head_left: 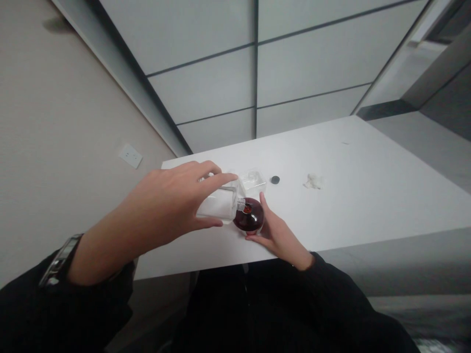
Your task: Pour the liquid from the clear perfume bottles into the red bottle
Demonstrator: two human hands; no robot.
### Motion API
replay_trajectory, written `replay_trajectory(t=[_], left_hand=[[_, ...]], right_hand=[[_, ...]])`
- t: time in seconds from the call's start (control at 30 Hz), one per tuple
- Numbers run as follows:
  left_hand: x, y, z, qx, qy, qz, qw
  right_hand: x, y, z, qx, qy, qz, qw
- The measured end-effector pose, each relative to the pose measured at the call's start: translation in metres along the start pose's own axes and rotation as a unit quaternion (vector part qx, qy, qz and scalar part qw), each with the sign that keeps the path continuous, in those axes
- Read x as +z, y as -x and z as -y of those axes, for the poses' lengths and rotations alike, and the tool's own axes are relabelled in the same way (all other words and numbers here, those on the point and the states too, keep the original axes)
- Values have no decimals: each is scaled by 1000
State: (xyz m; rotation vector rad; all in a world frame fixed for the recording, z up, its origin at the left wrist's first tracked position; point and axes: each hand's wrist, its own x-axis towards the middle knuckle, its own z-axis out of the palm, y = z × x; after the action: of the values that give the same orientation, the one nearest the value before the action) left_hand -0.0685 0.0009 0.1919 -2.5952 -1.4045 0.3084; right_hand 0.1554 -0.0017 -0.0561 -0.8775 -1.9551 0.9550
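One left hand (172,198) grips a tilted clear boxy glass bottle (218,205), its neck meeting the round dark-red glass bottle (249,221) which the right hand (278,236) grips, near the white desk's (368,201) front edge.

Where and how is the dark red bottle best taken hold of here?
Probably around the rounded side of the dark red bottle, from the right, as the right hand has it. Its opening shows on top, with the neck of the clear bottle at it from the left, so a right-side hold likely leaves both free.
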Motion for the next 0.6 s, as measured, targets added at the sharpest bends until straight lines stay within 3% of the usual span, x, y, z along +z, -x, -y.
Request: replay_trajectory(t=[0.6], left_hand=[[-3, 0, 2, -1, 20, -3, 1000]], right_hand=[[-2, -1, 3, 3, -8, 6, 1000]])
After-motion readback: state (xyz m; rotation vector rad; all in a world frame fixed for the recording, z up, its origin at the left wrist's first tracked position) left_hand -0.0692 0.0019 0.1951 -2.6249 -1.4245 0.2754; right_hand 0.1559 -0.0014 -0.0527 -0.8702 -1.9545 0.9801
